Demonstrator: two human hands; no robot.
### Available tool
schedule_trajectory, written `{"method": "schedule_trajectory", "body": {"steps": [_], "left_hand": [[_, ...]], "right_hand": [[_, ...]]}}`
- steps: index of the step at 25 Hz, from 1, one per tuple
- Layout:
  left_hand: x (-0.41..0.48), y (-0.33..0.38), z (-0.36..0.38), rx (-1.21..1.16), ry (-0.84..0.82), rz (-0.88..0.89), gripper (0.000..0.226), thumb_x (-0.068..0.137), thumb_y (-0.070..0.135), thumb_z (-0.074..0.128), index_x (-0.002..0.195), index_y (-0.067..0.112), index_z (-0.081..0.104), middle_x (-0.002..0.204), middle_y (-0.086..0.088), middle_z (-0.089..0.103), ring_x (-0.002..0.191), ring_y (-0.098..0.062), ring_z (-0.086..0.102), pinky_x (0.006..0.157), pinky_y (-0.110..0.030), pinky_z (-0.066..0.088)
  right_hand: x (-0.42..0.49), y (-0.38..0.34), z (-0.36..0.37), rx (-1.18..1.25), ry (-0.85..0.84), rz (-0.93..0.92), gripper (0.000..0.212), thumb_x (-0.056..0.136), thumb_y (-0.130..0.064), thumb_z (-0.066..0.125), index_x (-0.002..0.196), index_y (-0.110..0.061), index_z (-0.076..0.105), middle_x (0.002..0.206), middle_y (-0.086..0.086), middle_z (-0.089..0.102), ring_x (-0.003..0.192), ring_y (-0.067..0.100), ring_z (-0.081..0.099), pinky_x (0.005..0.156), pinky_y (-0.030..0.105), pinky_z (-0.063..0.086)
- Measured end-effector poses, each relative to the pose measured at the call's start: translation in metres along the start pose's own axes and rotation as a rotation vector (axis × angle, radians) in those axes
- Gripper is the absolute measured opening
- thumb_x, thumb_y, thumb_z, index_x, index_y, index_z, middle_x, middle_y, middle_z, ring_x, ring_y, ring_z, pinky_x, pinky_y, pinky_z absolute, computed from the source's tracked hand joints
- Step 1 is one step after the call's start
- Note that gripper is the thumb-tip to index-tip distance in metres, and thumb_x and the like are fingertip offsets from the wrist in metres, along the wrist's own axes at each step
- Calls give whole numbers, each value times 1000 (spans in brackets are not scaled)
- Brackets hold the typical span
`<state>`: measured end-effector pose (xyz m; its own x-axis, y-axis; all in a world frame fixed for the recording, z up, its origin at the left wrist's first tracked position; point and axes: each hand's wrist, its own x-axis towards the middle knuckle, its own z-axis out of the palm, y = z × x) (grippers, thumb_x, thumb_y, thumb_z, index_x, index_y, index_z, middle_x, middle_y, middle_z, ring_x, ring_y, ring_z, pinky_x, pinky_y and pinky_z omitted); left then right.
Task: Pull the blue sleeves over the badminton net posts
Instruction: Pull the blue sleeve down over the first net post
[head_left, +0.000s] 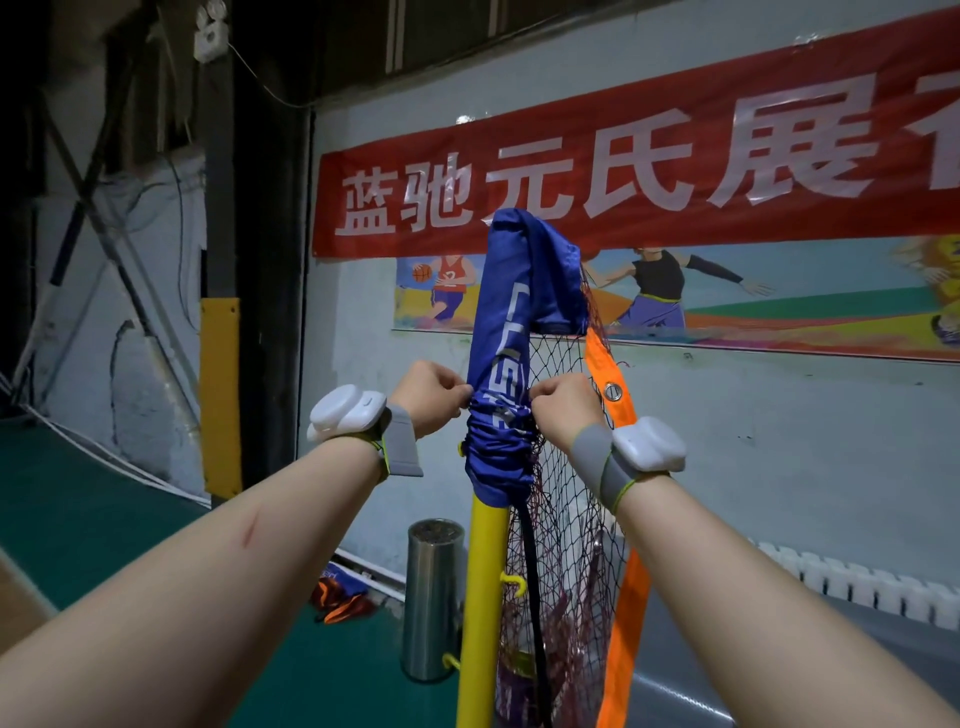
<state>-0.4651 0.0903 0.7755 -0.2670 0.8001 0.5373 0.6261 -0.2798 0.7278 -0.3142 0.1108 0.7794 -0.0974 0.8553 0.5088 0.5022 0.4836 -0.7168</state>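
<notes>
A blue fabric sleeve (506, 322) with white lettering covers the top of a yellow net post (480, 597) in the middle of the view. Its lower part is bunched in folds just above the bare yellow section. My left hand (431, 397) pinches the sleeve's left side. On the opposite side my right hand (563, 408) grips the fabric at the same height. The dark net (566, 519) with an orange edge band (621, 426) hangs to the right of the post, partly tucked under the sleeve.
A steel cylindrical bin (431, 597) stands behind the post by the wall. A bundle of orange and blue fabric (343, 597) lies on the green floor. A white radiator (857, 582) runs along the wall at right; a yellow-padded column (221, 395) stands at left.
</notes>
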Motion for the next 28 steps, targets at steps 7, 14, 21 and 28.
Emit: {"method": "schedule_trajectory", "body": {"steps": [7, 14, 21, 28], "left_hand": [[15, 22, -1, -243, 170, 197, 25, 94, 10, 44, 107, 6, 65, 102, -12, 66, 91, -20, 57, 95, -38, 48], [25, 20, 6, -215, 219, 158, 20, 90, 9, 52, 99, -3, 67, 95, -14, 67, 87, -23, 58, 95, -42, 49], [14, 14, 8, -106, 188, 138, 20, 91, 8, 51, 95, -4, 67, 96, -21, 68, 78, -22, 55, 78, -29, 44], [1, 0, 15, -23, 143, 79, 21, 91, 9, 52, 97, -5, 65, 94, -23, 67, 77, -20, 52, 71, -21, 37]], "right_hand": [[17, -18, 1, 53, 101, -81, 35, 90, 2, 34, 114, 2, 60, 112, 23, 63, 87, 30, 55, 72, 33, 42], [20, -15, 4, 78, 154, -169, 23, 86, 2, 46, 95, 2, 68, 101, 23, 67, 99, 38, 59, 84, 39, 47], [15, -5, 6, 64, 108, -96, 22, 87, 0, 51, 97, -4, 70, 99, 14, 69, 97, 29, 61, 77, 22, 40], [5, 4, 7, 2, 66, -23, 23, 88, -1, 48, 98, -6, 68, 106, 11, 66, 94, 25, 59, 79, 25, 44]]}}
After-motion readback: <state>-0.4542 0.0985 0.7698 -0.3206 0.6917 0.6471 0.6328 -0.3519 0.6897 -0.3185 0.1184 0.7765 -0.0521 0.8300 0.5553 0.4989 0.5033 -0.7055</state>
